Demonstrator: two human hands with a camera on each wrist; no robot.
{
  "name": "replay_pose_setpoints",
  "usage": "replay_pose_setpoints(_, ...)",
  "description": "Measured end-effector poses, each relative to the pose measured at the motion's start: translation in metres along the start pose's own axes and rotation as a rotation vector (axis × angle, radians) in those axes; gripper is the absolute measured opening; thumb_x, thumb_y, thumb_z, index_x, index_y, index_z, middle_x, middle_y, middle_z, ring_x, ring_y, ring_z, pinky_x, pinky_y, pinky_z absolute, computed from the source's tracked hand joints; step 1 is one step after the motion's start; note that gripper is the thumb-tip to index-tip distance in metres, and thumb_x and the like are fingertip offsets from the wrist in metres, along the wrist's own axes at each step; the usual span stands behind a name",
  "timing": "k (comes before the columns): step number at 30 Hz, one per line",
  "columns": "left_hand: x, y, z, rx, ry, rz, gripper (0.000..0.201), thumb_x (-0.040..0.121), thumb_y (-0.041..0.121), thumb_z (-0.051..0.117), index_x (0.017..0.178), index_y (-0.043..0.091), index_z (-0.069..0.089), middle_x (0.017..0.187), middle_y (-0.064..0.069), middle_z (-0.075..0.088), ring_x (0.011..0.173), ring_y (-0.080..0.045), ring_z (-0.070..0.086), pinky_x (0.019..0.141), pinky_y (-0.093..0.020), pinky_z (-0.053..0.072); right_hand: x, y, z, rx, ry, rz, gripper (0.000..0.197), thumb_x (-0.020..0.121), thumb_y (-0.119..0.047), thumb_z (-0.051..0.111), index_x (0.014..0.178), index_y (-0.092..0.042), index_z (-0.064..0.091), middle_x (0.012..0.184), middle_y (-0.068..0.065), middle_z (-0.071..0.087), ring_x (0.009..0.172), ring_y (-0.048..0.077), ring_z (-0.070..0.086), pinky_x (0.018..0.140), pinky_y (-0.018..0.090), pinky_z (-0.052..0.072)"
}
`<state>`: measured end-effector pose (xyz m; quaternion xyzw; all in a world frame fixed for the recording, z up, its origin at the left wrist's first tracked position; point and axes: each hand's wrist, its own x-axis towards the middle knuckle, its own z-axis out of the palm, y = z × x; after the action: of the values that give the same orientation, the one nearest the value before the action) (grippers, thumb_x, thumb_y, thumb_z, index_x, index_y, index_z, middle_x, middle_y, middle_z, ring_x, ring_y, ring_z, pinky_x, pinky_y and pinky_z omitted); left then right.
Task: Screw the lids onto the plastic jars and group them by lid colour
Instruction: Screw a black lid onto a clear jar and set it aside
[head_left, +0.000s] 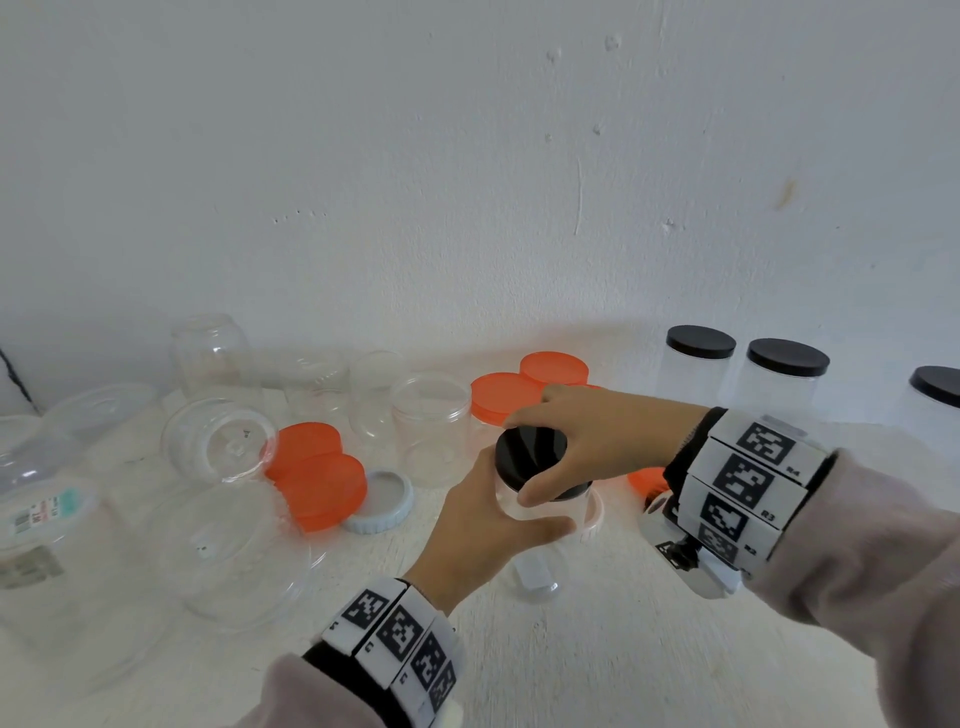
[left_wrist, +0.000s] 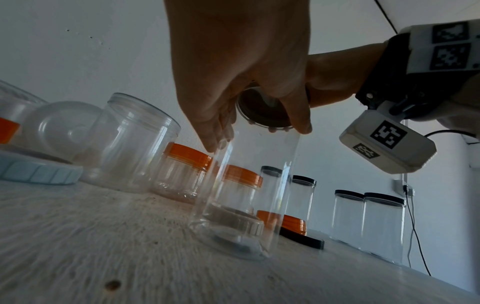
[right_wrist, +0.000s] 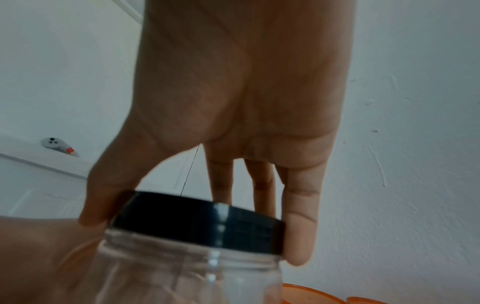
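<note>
Both hands are on one clear jar (head_left: 540, 506) near the middle of the tabletop (head_left: 597, 665). The left hand (head_left: 480, 540) is wrapped around the jar's body, thumb on the near side, holding it. In the left wrist view the jar stands upright with its base down on the tabletop.

The right hand (head_left: 597, 441) comes in from the right and grips the black lid (head_left: 527, 454) by its rim. The right wrist view shows it best: thumb (right_wrist: 103, 197) on one side, fingers (right_wrist: 298, 230) on the other, with the lid sitting on the jar's mouth. Can't tell how far it's threaded on.

At the back right there are jars with black lids, two together (head_left: 743, 374) and another at the frame's edge (head_left: 935, 400). Two orange-lidded jars (head_left: 530, 387) stand just behind the right hand. More orange lids (head_left: 317, 467) lie left of centre, next to a pale blue lid (head_left: 382, 501) lying open side up. Several open clear jars (head_left: 431, 426) stand behind those, and a few bigger clear ones (head_left: 223, 441) lie tipped on the left side. Under the right wrist another orange lid (head_left: 647, 478) peeks out.
</note>
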<state>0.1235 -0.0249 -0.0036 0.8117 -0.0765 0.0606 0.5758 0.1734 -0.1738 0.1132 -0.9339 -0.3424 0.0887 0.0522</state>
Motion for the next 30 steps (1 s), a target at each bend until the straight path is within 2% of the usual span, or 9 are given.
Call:
replay_pose_setpoints(5,-0.001,0.002,-0.001,0.002,-0.02,-0.006,0.077,0.063,0.041,0.085,0.127,0.039,0.043,0.115,0.024,0.059,0.102,0.019,0.05,0.071,0.004,0.039,-0.002,0.003,0.012,0.048,0.06,0.023,0.065,0.074,-0.069,0.062,0.132,-0.046,0.043,0.098,-0.012,0.04,0.094,0.011,0.042,0.077,0.027,0.039)
replay_pose_setpoints(11,-0.004,0.006,-0.001,0.034,-0.038,0.002,0.071,0.07,0.037,0.083,0.12,0.052,0.036,0.117,0.028,0.055,0.103,0.022,0.048,0.075,0.003,0.039,-0.01,-0.003,0.044,0.254,0.212,0.068,0.064,0.083,-0.054,0.059,0.14,-0.042,0.034,0.125,-0.01,0.033,0.118,0.019,0.031,0.1,0.037,0.037)
replay_pose_setpoints(13,-0.005,0.007,-0.004,0.074,-0.065,-0.016,0.072,0.072,0.039,0.082,0.126,0.047,0.035,0.121,0.027,0.054,0.109,0.015,0.049,0.077,-0.003,0.041,-0.011,-0.004,0.048,0.246,0.231,0.07,0.066,0.083,-0.057,0.056,0.142,-0.042,0.032,0.129,-0.012,0.031,0.121,0.019,0.031,0.103,0.04,0.037)
replay_pose_setpoints(15,-0.008,0.008,-0.011,0.19,-0.104,-0.025,0.074,0.074,0.042,0.079,0.134,0.038,0.036,0.128,0.023,0.05,0.117,0.005,0.048,0.08,-0.008,0.038,-0.013,-0.002,0.051,0.254,0.25,0.065,0.068,0.083,-0.061,0.053,0.145,-0.042,0.03,0.13,-0.016,0.03,0.123,0.017,0.032,0.102,0.041,0.039)
replay_pose_setpoints(18,-0.018,0.009,-0.032,0.477,-0.087,0.009,0.075,0.079,0.046,0.073,0.142,0.033,0.034,0.138,0.018,0.041,0.118,0.006,0.036,0.089,-0.009,0.028,-0.019,0.002,0.054,0.303,0.263,0.055,0.072,0.084,-0.064,0.052,0.148,-0.042,0.026,0.133,-0.019,0.028,0.122,0.013,0.033,0.099,0.038,0.044)
replay_pose_setpoints(22,-0.029,0.017,-0.083,0.78,0.047,0.075,0.06,0.081,0.047,0.069,0.133,0.025,0.05,0.136,0.01,0.047,0.125,-0.008,0.043,0.101,-0.021,0.032,-0.031,0.006,0.056,0.3,0.256,0.035,0.075,0.085,-0.065,0.05,0.15,-0.043,0.019,0.137,-0.023,0.023,0.122,0.01,0.033,0.099,0.029,0.041)
replay_pose_setpoints(25,-0.032,0.02,-0.125,1.008,0.128,-0.048,0.054,0.075,0.052,0.07,0.119,0.024,0.057,0.124,0.006,0.055,0.121,-0.019,0.047,0.1,-0.035,0.037,-0.045,0.011,0.054,0.349,0.231,-0.003,0.075,0.085,-0.061,0.054,0.149,-0.043,0.019,0.135,-0.027,0.021,0.121,0.005,0.036,0.09,0.013,0.038)
replay_pose_setpoints(27,-0.035,0.014,-0.147,1.108,0.129,-0.256,0.069,0.073,0.062,0.066,0.131,0.028,0.048,0.137,0.003,0.049,0.128,-0.023,0.042,0.103,-0.042,0.035,-0.058,0.018,0.049,0.36,0.224,-0.011,0.074,0.083,-0.06,0.059,0.147,-0.047,0.023,0.131,-0.03,0.024,0.116,-0.002,0.038,0.084,0.006,0.036)
replay_pose_setpoints(30,-0.042,-0.002,-0.169,1.114,0.095,-0.478,0.096,0.07,0.075,0.06,0.148,0.031,0.023,0.154,-0.003,0.028,0.14,-0.029,0.028,0.11,-0.05,0.029,-0.085,0.032,0.037,0.388,0.239,0.0,0.072,0.071,-0.07,0.057,0.137,-0.058,0.029,0.122,-0.04,0.029,0.113,-0.015,0.037,0.086,0.0,0.032)
